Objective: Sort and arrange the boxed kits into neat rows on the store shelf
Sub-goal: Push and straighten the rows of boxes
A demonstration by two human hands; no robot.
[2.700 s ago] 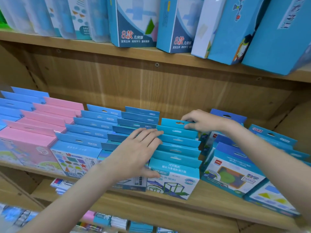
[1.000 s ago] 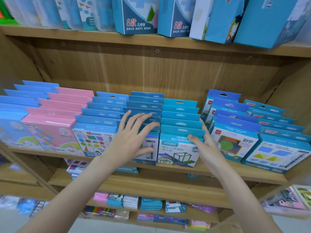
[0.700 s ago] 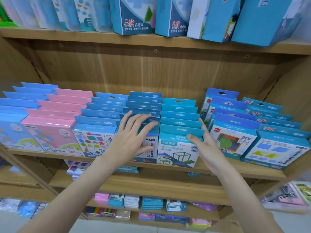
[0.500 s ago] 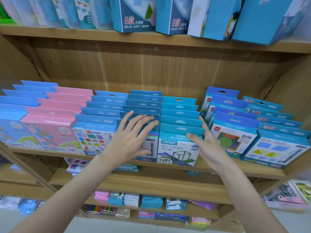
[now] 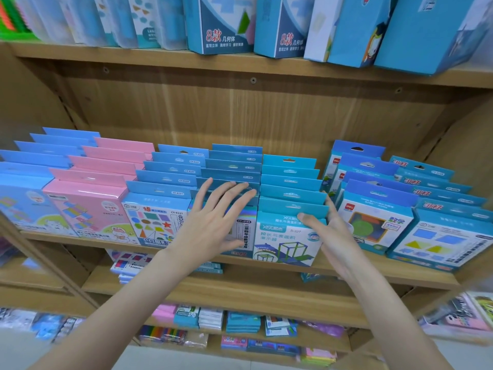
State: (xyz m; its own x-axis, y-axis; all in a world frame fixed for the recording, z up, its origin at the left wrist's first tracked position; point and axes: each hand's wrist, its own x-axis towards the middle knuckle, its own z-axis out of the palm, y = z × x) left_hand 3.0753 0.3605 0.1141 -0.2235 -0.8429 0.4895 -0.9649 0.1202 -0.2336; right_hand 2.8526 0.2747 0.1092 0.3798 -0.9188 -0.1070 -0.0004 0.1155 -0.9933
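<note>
Boxed kits [image 5: 289, 209] of the teal row stood between the hands on the middle shelf [image 5: 354, 271], the front one at its edge. The left hand [image 5: 213, 225] lay flat and spread, fingers splayed over the front box of the darker blue row [image 5: 234, 166] next door, gripping nothing. The right hand [image 5: 329, 231] was open too, thumb on the front teal box's top corner, fingers along the row's right side, pressing rather than gripping.

Squaring this row would probably go best with even pressure from both sides while nudging the front box back, so every hang tab lined up.

Each box stood upright, printed face toward the aisle, its long axis vertical; the rows ran front to back. Pink kits [image 5: 88, 198] stood farther left, looser blue rows [image 5: 378, 209] right.
</note>
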